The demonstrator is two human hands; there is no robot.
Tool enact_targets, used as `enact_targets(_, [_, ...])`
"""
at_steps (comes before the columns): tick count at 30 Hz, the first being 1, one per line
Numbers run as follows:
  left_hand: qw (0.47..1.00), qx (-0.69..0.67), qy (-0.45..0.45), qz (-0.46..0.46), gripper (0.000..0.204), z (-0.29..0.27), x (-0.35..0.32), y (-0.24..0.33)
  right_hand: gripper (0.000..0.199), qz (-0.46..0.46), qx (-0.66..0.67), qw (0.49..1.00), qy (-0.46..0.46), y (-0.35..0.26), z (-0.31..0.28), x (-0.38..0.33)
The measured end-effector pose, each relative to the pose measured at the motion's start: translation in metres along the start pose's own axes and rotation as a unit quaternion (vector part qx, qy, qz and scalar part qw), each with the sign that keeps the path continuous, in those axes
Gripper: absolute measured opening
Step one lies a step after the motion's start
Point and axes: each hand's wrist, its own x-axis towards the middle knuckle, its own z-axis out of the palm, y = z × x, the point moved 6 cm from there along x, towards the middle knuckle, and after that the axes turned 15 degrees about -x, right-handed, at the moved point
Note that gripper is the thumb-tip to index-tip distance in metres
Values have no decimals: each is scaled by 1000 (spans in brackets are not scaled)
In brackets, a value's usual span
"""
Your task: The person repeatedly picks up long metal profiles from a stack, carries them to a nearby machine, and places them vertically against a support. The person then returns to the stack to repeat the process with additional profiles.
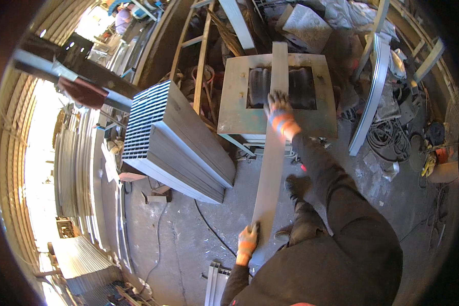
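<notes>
A long, flat grey metal bar (271, 173) runs from near my body to the far side of a steel machine table (239, 121). It crosses a rectangular opening where dark, rounded rollers (302, 87) show on both sides of it. My right hand (280, 116), in a grey and orange glove, presses on the bar's top by the opening's near edge, fingers stretched out. Close to the near end, my gloved left hand (248, 240) grips the bar's left edge; its fingertips are partly hidden. Whatever lies under the bar is out of sight.
A tall stack of metal profiles (188, 143) stands left of the machine. Cables (209, 219) trail over the floor. On the right are a leaning metal profile (373, 97) and coiled hose (390, 140). Short profiles (217, 284) lie by my left arm. Another person (122, 20) is far left.
</notes>
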Motion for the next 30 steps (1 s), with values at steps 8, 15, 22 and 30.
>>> enact_targets(8, [994,-94,-40,-48,61,55,218,126,76,31,-126,970,-205,107,100,210])
enact_targets(15, [991,-129,-29,-23,60,38,198,81,73,47,-52,995,-77,76,95,156])
enact_targets(22, [986,-149,-59,-48,51,14,47,-3,72,59,-41,997,-14,10,8,6])
enact_targets(30, [987,-123,-64,-76,43,-36,-128,-115,71,51,17,999,-5,-69,-99,-157])
